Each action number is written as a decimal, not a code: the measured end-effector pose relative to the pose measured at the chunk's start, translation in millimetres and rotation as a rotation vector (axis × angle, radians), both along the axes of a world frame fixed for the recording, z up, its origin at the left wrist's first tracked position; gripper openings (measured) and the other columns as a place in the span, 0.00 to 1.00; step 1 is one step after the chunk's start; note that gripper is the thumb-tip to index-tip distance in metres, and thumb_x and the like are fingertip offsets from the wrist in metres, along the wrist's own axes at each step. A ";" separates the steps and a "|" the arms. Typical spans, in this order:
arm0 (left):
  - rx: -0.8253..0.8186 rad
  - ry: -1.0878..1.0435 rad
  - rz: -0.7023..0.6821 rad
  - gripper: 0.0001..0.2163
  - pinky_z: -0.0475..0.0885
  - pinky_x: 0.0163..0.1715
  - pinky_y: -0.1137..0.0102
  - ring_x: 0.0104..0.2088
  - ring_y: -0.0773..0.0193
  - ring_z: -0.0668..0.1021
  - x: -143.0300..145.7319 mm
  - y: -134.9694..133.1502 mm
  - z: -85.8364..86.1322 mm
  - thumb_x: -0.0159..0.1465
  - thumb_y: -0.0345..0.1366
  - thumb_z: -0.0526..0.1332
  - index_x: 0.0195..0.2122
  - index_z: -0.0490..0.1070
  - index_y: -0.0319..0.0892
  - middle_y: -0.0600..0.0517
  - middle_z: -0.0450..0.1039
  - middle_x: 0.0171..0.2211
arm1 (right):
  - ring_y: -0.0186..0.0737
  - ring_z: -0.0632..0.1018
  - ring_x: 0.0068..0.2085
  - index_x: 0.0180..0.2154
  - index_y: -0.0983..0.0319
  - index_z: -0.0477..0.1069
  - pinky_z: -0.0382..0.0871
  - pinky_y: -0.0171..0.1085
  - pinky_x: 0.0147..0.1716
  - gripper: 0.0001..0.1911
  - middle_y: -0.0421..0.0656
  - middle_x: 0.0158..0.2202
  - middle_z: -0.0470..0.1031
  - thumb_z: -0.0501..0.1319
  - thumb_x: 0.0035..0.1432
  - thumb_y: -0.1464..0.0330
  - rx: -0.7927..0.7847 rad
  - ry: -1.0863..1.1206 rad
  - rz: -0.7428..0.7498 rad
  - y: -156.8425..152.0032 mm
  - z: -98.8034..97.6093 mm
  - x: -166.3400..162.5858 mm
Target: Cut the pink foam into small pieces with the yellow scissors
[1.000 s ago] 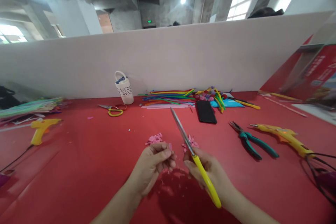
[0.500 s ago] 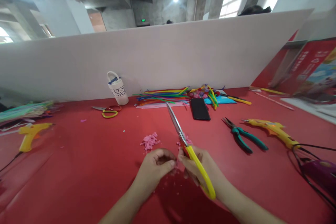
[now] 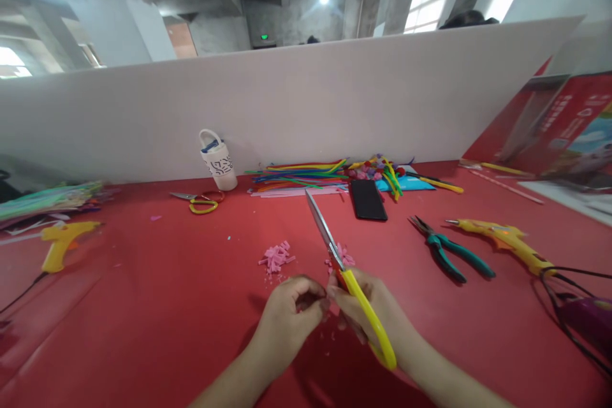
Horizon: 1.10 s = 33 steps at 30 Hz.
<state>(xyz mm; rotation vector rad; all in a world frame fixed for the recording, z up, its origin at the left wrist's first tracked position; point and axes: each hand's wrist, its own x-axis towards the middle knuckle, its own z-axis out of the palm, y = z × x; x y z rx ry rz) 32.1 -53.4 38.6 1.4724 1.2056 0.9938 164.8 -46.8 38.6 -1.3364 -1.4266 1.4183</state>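
The right hand (image 3: 370,315) wraps its fingers around the yellow handle of the scissors (image 3: 335,248), with the blades shut and pointing away. The left hand (image 3: 291,315), just beside, presses its fingers together. Pink scraps (image 3: 276,256) lie just beyond them on the tabletop (image 3: 143,293).

The left forearm (image 3: 239,376) and right forearm (image 3: 444,381) were bare right to the near edge of the red table (image 3: 143,306). The left hand (image 3: 291,317) and right hand (image 3: 370,315) were likewise bare, slender-fingered, nails too small to tell.

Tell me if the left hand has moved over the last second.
Yes: the left hand has drawn back slightly from the pile of pink cut scraps, toward the person.
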 end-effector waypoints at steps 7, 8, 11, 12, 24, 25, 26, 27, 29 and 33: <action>-0.070 -0.370 0.154 0.02 0.64 0.23 0.74 0.19 0.70 0.69 -17.2 11.0 9.3 0.50 0.31 0.59 0.23 0.67 0.39 0.56 0.67 0.17 | 0.28 0.58 0.19 0.22 0.60 0.54 0.51 0.29 0.17 0.13 0.32 0.17 0.54 0.57 0.46 0.60 0.335 -0.285 0.084 1.3 -0.5 8.8; -0.068 -0.443 0.183 0.02 0.64 0.24 0.74 0.20 0.70 0.69 -20.9 13.0 10.4 0.50 0.31 0.60 0.24 0.67 0.38 0.56 0.67 0.19 | 0.28 0.58 0.19 0.23 0.60 0.55 0.50 0.29 0.17 0.13 0.32 0.17 0.55 0.57 0.46 0.60 0.382 -0.374 0.101 0.4 -1.0 8.8; -0.068 -0.592 0.236 0.03 0.64 0.23 0.74 0.21 0.71 0.69 -29.4 16.8 13.3 0.50 0.31 0.60 0.25 0.67 0.37 0.54 0.68 0.21 | 0.30 0.60 0.18 0.26 0.59 0.55 0.48 0.30 0.17 0.13 0.34 0.18 0.61 0.56 0.47 0.59 0.444 -0.624 0.144 -3.2 -1.3 6.6; -0.063 -0.618 0.240 0.03 0.64 0.23 0.75 0.21 0.71 0.70 -31.2 17.2 14.2 0.51 0.31 0.60 0.25 0.68 0.37 0.54 0.68 0.21 | 0.30 0.61 0.18 0.26 0.59 0.55 0.47 0.30 0.17 0.13 0.35 0.18 0.62 0.56 0.47 0.58 0.461 -0.691 0.154 -4.2 -1.3 5.8; 0.029 -0.654 0.256 0.02 0.64 0.25 0.76 0.22 0.72 0.68 -32.9 16.0 20.9 0.52 0.29 0.58 0.24 0.69 0.37 0.55 0.68 0.21 | 0.40 0.71 0.20 0.29 0.60 0.56 0.47 0.33 0.18 0.16 0.40 0.19 0.69 0.48 0.53 0.53 0.734 -0.969 0.185 -3.5 -12.8 8.4; 0.031 -0.644 0.262 0.02 0.64 0.25 0.76 0.22 0.72 0.68 -33.0 15.8 20.9 0.52 0.29 0.58 0.24 0.69 0.38 0.55 0.68 0.21 | 0.40 0.71 0.20 0.29 0.60 0.56 0.47 0.34 0.18 0.16 0.41 0.19 0.69 0.48 0.53 0.54 0.744 -0.982 0.184 -3.5 -13.5 8.2; 0.036 -0.633 0.269 0.02 0.64 0.25 0.76 0.22 0.72 0.68 -33.1 15.6 20.8 0.52 0.29 0.58 0.24 0.69 0.38 0.55 0.68 0.21 | 0.40 0.71 0.20 0.29 0.60 0.56 0.47 0.34 0.18 0.15 0.41 0.19 0.69 0.47 0.54 0.54 0.753 -0.993 0.181 -3.5 -14.2 8.1; 0.041 -0.624 0.275 0.03 0.64 0.26 0.76 0.22 0.72 0.68 -33.2 15.2 20.6 0.53 0.29 0.58 0.24 0.69 0.38 0.55 0.68 0.21 | 0.40 0.71 0.20 0.29 0.60 0.56 0.47 0.34 0.17 0.15 0.41 0.19 0.69 0.47 0.55 0.55 0.762 -1.003 0.178 -3.5 -14.9 7.9; 0.051 -0.612 0.281 0.03 0.64 0.27 0.75 0.23 0.72 0.68 -33.4 14.5 20.1 0.53 0.29 0.57 0.25 0.69 0.38 0.55 0.68 0.21 | 0.40 0.71 0.19 0.30 0.60 0.56 0.47 0.34 0.17 0.14 0.40 0.18 0.69 0.46 0.55 0.56 0.780 -1.020 0.167 -3.5 -16.7 7.7; 0.057 -0.609 0.286 0.03 0.64 0.27 0.75 0.24 0.71 0.69 -33.4 13.3 19.2 0.53 0.29 0.57 0.26 0.70 0.38 0.54 0.69 0.22 | 0.40 0.71 0.19 0.31 0.61 0.56 0.47 0.34 0.17 0.13 0.40 0.18 0.69 0.47 0.56 0.58 0.815 -1.049 0.164 -3.7 -19.4 7.9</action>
